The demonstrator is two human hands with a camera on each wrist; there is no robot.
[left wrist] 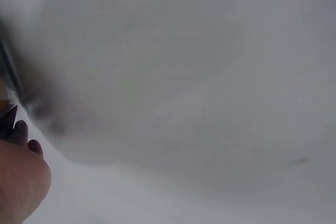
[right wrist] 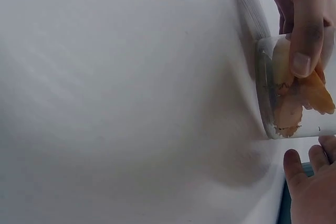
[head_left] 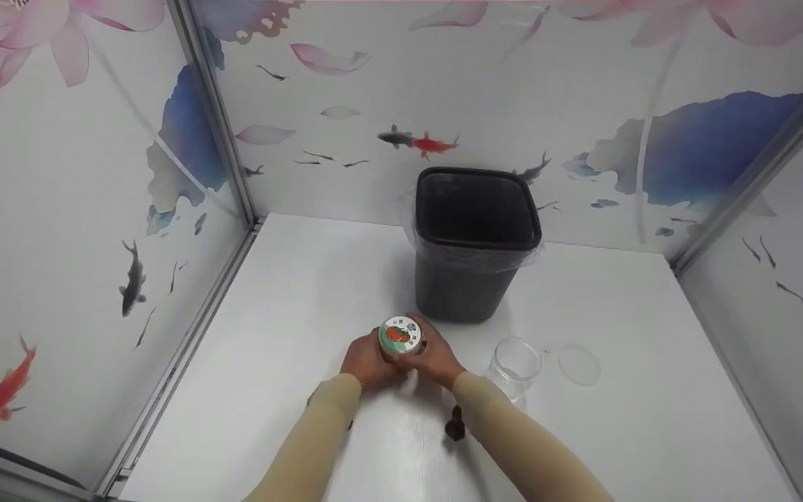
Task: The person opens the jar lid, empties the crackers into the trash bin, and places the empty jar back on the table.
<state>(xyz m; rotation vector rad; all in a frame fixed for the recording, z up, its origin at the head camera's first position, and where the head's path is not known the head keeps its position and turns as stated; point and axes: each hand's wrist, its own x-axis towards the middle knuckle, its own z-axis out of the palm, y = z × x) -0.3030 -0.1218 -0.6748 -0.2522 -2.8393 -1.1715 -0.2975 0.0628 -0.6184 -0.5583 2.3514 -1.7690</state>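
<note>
A clear jar with orange pieces inside is held upright near the middle of the table, between both hands. Its round printed lid, white and green with an orange picture, faces up. My left hand grips the jar's side, its thumb lying across the wall in the right wrist view. At the top, my right hand holds the lid's edge, thumb in front and fingers behind. An uncovered clear jar stands right of the right hand, with a clear round disc lying beside it.
Behind the hands stands a black bin with a clear plastic liner. A small dark object with a stem lies by the right forearm. Patterned panels wall in the white table at the back and sides.
</note>
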